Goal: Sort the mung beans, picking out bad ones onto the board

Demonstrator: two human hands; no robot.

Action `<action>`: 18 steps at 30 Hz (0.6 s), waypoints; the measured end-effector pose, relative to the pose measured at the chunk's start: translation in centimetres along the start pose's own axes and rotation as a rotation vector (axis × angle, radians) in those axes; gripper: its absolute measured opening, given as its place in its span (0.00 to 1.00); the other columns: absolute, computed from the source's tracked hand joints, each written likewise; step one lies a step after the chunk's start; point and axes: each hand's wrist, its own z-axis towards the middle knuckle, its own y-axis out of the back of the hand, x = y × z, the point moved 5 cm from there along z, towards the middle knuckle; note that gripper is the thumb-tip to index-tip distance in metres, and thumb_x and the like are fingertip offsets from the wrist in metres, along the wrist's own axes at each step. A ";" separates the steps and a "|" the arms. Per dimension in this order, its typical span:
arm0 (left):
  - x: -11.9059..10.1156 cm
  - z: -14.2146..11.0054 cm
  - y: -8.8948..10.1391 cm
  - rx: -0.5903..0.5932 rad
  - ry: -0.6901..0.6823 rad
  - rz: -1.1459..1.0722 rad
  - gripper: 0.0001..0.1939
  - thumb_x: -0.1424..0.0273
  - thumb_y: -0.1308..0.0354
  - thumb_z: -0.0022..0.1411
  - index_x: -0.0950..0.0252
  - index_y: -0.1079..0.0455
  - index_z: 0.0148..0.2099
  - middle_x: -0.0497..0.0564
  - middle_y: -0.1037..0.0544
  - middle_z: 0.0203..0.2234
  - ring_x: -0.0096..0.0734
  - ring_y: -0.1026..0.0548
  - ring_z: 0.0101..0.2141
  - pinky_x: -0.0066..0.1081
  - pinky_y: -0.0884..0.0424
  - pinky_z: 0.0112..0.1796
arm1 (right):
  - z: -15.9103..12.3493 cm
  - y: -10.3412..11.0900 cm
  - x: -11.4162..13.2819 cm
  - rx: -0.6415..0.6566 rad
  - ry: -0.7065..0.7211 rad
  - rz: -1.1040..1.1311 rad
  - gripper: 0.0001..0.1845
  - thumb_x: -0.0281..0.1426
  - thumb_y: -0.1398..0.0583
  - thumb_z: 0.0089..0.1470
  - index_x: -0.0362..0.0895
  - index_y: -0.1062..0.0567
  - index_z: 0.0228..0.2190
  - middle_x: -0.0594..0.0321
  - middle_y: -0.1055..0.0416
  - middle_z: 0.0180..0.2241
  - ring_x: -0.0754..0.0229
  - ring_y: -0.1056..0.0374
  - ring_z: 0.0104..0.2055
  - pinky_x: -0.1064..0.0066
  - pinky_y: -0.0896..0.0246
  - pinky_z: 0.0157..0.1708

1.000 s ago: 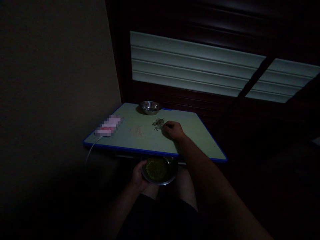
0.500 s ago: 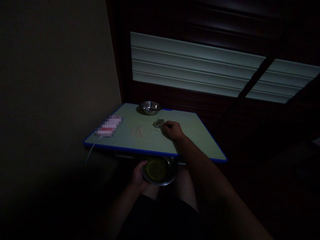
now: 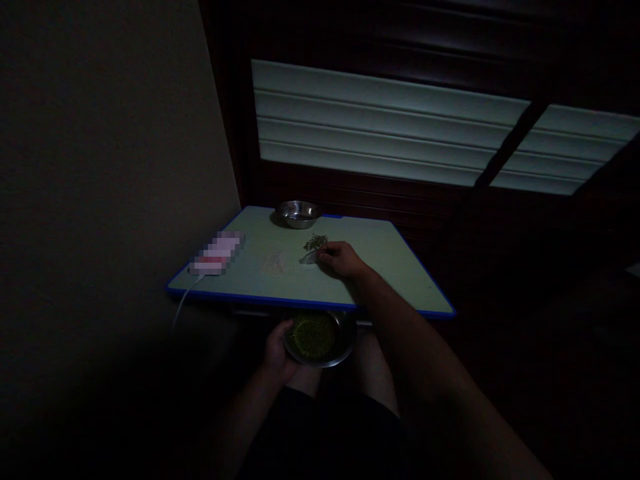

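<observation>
Below the table's front edge, my left hand (image 3: 279, 352) grips the rim of a metal bowl (image 3: 346, 343) tilted over my lap. Small green beans (image 3: 313, 335), like mung beans, lie in it. Over the table, my right hand (image 3: 341, 259) is closed, pinching a small pale, see-through piece (image 3: 309, 258) with a rounded end; its exact kind is too dim to tell. Just beyond that piece lies a loose heap of small green beans (image 3: 316, 241). To its left, a thin patch of pale grains (image 3: 273, 263) is spread on the tabletop.
The pale table (image 3: 390, 283) has a blue edge. A second metal bowl (image 3: 299, 215) stands at its back. On the left, a blurred-out phone-like device (image 3: 216, 253) has a white cable (image 3: 183, 303) hanging over the front edge. A wall and dark wooden panels stand close behind.
My right hand has shifted slightly left, drawing the see-through piece off the bean heap towards me. It now shows more clearly on the bare tabletop. My left hand keeps the bowl nearly still.
</observation>
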 end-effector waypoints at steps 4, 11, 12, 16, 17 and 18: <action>0.0 0.2 0.2 -0.007 -0.005 -0.007 0.11 0.72 0.45 0.53 0.69 0.24 0.37 0.56 0.18 0.28 0.42 0.21 0.32 0.42 0.26 0.40 | -0.3 0.1 0.7 0.083 -0.061 0.082 0.08 0.29 0.38 0.44 0.39 0.21 0.29 0.63 0.25 0.27 0.64 0.32 0.29 0.73 0.37 0.33; 0.0 0.1 -0.1 0.026 0.007 -0.016 0.13 0.72 0.46 0.54 0.68 0.24 0.39 0.55 0.18 0.28 0.43 0.20 0.34 0.44 0.26 0.43 | -0.9 0.6 0.8 0.156 -0.237 0.140 0.17 0.22 0.36 0.38 0.40 0.20 0.35 0.65 0.26 0.25 0.67 0.36 0.23 0.75 0.40 0.25; 0.0 0.1 -0.1 0.030 0.004 -0.015 0.12 0.72 0.46 0.54 0.68 0.24 0.39 0.55 0.18 0.28 0.43 0.20 0.34 0.43 0.26 0.43 | -1.1 0.6 0.8 0.164 -0.262 0.158 0.17 0.22 0.36 0.37 0.39 0.20 0.34 0.65 0.26 0.24 0.67 0.36 0.22 0.75 0.41 0.24; -0.1 0.2 -0.1 0.052 -0.010 -0.016 0.12 0.72 0.46 0.54 0.70 0.25 0.38 0.58 0.18 0.30 0.43 0.21 0.35 0.41 0.26 0.41 | -1.9 0.5 1.6 0.203 -0.308 0.189 0.14 0.23 0.35 0.36 0.38 0.21 0.32 0.65 0.28 0.21 0.69 0.38 0.20 0.77 0.44 0.21; -0.1 0.2 -0.1 0.053 -0.012 -0.017 0.12 0.72 0.46 0.54 0.70 0.25 0.38 0.58 0.18 0.31 0.44 0.21 0.36 0.42 0.26 0.41 | -2.1 0.4 1.8 0.209 -0.315 0.185 0.14 0.23 0.35 0.36 0.37 0.21 0.31 0.65 0.28 0.21 0.69 0.39 0.20 0.78 0.44 0.20; -0.1 0.3 0.0 0.051 -0.011 -0.017 0.12 0.72 0.46 0.54 0.71 0.25 0.38 0.59 0.18 0.31 0.45 0.21 0.36 0.42 0.26 0.42 | -2.3 0.4 1.9 0.214 -0.322 0.181 0.14 0.23 0.34 0.36 0.37 0.21 0.32 0.65 0.28 0.21 0.70 0.39 0.19 0.78 0.44 0.20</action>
